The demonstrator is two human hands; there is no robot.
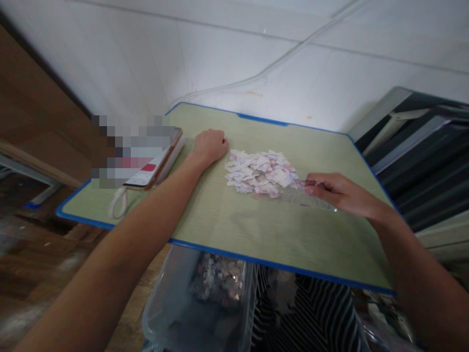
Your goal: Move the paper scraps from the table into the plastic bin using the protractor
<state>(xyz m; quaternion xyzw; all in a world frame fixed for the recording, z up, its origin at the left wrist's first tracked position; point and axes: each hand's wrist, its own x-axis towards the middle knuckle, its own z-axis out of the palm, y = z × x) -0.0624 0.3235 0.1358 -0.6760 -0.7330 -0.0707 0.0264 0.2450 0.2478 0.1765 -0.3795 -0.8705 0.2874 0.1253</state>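
Note:
A heap of small torn paper scraps (260, 173), whitish with pink and purple tints, lies in the middle of a pale green tabletop (234, 222) with a blue edge. My left hand (210, 145) rests on the tabletop just left of the heap, its fingers curled in; whether anything is inside them is hidden. At the heap's right side, my right hand (330, 188) pinches a clear flat plastic piece (302, 198) with faint curved lines. Its far end touches or overlaps the scraps, and its exact kind is unclear.
A phone (148, 168) with a white strap (119, 203) lies at the left, partly blurred out. Below the front edge stands a clear plastic bin (164, 303) with small shiny pieces inside. Dark stacked panels (428, 156) lean at the right. A white wall (227, 58) closes the back.

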